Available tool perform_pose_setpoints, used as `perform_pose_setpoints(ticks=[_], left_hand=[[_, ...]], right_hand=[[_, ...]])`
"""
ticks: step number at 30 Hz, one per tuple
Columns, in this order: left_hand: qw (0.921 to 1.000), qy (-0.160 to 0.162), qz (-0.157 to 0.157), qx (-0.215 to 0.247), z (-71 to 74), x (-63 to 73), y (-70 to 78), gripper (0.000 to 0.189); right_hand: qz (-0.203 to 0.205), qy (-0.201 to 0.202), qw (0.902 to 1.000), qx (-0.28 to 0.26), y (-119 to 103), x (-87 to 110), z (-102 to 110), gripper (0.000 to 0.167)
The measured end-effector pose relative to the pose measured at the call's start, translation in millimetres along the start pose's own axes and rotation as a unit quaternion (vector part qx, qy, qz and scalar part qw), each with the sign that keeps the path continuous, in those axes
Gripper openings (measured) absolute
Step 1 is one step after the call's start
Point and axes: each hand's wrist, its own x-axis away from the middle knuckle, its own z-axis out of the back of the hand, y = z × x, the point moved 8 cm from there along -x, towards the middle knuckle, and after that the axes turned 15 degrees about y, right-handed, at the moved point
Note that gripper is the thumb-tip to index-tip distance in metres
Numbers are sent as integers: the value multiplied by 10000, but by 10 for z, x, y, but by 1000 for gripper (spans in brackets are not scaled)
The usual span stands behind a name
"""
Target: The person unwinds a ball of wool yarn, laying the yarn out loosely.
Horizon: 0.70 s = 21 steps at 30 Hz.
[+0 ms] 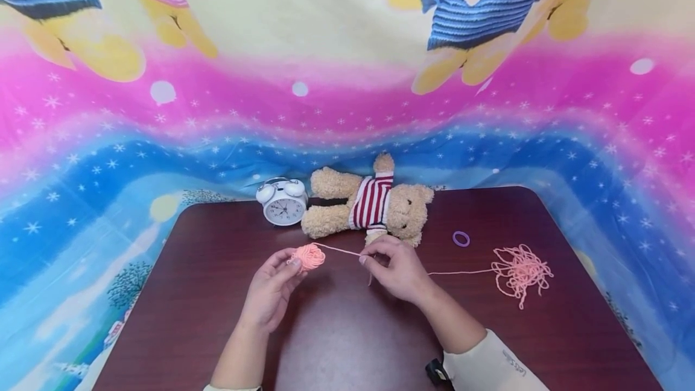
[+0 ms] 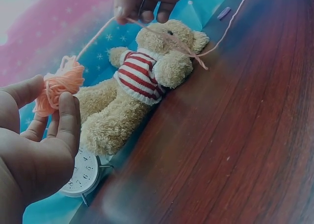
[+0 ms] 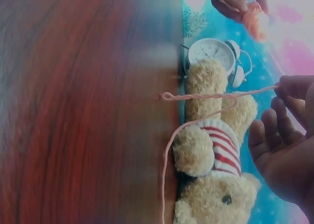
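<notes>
A small wound ball of pink yarn [image 1: 309, 257] is pinched between the thumb and fingers of my left hand [image 1: 274, 291], held above the table. From the ball a taut strand [image 1: 339, 250] runs across to my right hand [image 1: 396, 267], whose thumb and forefinger pinch it. Below the right hand a twisted, looped bit of yarn [image 3: 196, 96] dangles. The strand continues right to a loose tangle of pink yarn [image 1: 522, 273] on the table. In the left wrist view the ball [image 2: 60, 86] shows its wrapped turns between thumb and fingertips.
Behind the hands a teddy bear [image 1: 371, 204] in a red-and-white striped shirt lies on its side. Left of it stands a white alarm clock [image 1: 284, 205]. A purple ring [image 1: 461, 239] lies near the yarn tangle. Printed cloth [image 1: 347, 107] hangs around the dark wooden table [image 1: 190, 294].
</notes>
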Motion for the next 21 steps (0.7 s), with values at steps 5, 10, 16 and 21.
perform_pose_setpoints(ticks=[5, 10, 16, 21], left_hand=[[10000, 20, -74, -41, 31, -11, 25, 26], [9999, 55, -87, -13, 69, -27, 57, 25], [9999, 119, -33, -44, 121, -38, 84, 27], [9998, 191, -17, -18, 174, -49, 98, 25]], right_hand=[[15, 58, 9999, 95, 65, -21, 96, 5], [62, 179, 9997, 157, 118, -42, 212, 4], [4, 335, 9987, 375, 199, -57, 364, 6], [-64, 370, 9981, 490, 259, -62, 500, 5]])
